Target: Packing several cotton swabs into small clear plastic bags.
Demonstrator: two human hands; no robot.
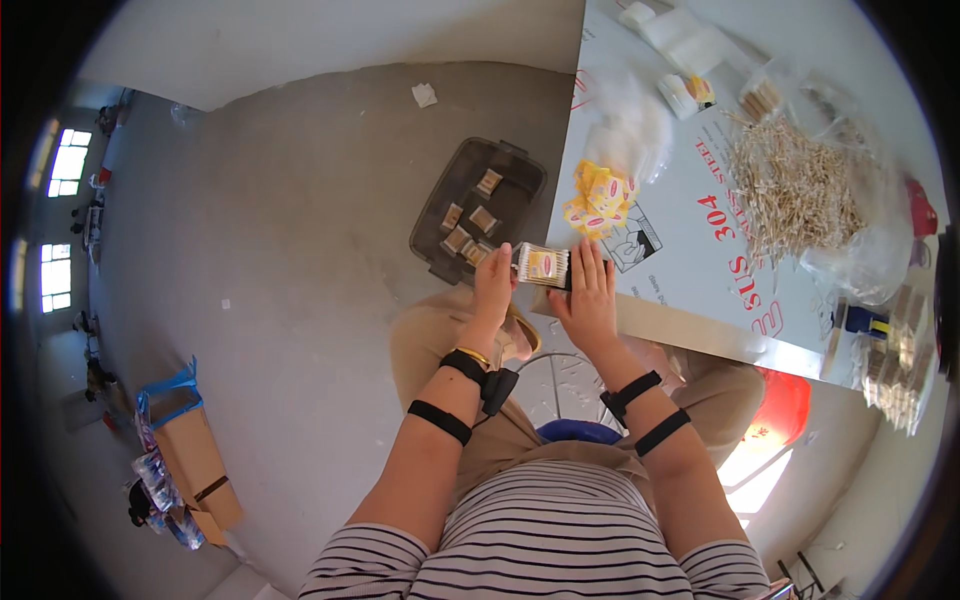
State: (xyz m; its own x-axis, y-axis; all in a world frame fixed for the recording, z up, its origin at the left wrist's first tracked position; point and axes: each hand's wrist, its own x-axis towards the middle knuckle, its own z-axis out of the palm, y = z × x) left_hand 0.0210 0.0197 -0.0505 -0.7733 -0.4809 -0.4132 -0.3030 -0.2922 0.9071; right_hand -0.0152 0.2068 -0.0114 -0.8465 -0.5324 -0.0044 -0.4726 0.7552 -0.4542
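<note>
A small clear packet of cotton swabs with a yellow and red label lies at the table's near left corner. My left hand is closed at the packet's left edge, thumb and fingers pinching there. My right hand lies on the packet's other side, its fingers stretched out over a small black object mostly covered by them. Just beyond, a pile of yellow printed labels rests on the table. Below the table's left side, a dark plastic tub on the floor holds several similar packets.
On the metal-topped table, a large heap of loose cotton swabs sits on clear plastic at the right. Clear bags lie behind the labels. A red stool is under the table; a cardboard box stands at the far left.
</note>
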